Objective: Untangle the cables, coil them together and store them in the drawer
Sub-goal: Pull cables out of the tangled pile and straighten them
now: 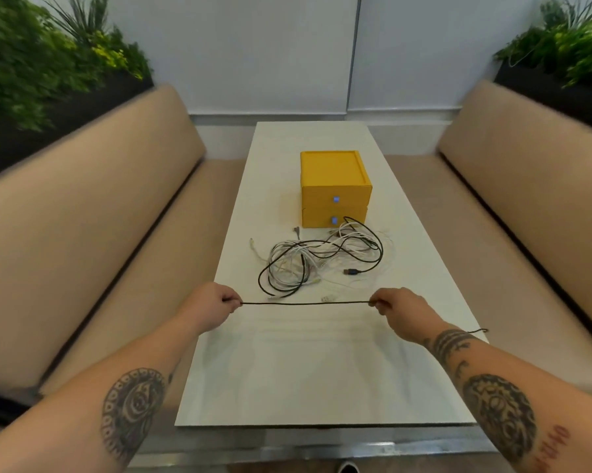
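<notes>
Head view: both hands are closed to a pinch on one black cable [305,304], stretched taut and level between them just above the white table [287,377]. The left hand [211,307] grips its end at the table's left edge; the right hand [398,310] grips the other side, and the cable's tail trails out past the right wrist to the table's right edge.

Beyond the taut line lies the tangle [322,261] — white and black cables looped over one another, a dark USB plug showing at its right side. Just behind it, touching its far loops, stands a yellow drawer box [334,189], two drawers, both shut, each with a small pale knob.

The near half of the table is bare. Tan benches [93,233] flank it — planters above.

No writing on the box or cables can be read.
</notes>
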The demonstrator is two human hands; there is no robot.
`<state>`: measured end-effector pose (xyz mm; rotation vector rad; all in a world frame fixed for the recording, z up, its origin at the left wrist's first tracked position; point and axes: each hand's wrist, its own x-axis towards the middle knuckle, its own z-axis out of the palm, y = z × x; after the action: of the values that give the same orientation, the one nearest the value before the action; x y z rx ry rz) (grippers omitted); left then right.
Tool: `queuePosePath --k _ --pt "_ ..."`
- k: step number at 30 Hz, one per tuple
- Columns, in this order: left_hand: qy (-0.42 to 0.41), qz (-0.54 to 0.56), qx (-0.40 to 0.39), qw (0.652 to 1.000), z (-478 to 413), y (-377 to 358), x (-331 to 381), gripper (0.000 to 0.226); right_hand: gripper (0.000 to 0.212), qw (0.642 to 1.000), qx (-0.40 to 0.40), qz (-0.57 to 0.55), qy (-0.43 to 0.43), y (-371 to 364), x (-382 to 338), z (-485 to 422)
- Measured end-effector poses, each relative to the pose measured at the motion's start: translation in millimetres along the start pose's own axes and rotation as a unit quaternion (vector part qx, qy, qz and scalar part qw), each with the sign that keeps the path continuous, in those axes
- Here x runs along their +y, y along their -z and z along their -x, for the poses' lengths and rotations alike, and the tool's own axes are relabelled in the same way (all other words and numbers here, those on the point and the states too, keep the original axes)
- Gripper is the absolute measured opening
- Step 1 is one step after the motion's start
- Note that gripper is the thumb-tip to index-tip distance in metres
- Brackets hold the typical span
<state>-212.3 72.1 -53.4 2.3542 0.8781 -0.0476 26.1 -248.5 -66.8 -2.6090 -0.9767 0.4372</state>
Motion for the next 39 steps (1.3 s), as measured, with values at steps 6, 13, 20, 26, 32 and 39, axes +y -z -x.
queuePosePath --k 6,13,20,26,32,39 --pt "0.024 -0.105 -0.019 0.994 6.3 -12.8 -29.7 0.017 0.024 0.998 0.029 0.057 0.004 -17.4 -2.5 5.9" --pt "0.038 -0.118 -0.036 0.992 13.1 -21.5 -40.7 0.013 0.022 0.997 0.003 0.073 -0.007 -33.0 -4.1 12.9" --pt "-0.034 -0.17 -0.029 0.984 10.3 -41.5 -32.3 0.012 0.021 0.998 -0.004 0.055 -0.025 -47.2 3.0 17.9" --pt "-0.013 -0.182 -0.022 0.983 8.5 -46.3 -33.2 0.007 0.023 0.997 -0.022 0.047 -0.061 -56.2 14.1 13.9" --pt "0.004 -0.177 -0.036 0.984 8.8 -41.8 -30.8 0.015 0.028 0.996 -0.035 0.065 -0.039 -51.6 12.6 14.2" --pt "-0.022 -0.178 -0.066 0.981 11.9 -33.9 -11.6 0.023 0.023 0.998 -0.056 0.037 0.002 -40.8 9.4 12.3"
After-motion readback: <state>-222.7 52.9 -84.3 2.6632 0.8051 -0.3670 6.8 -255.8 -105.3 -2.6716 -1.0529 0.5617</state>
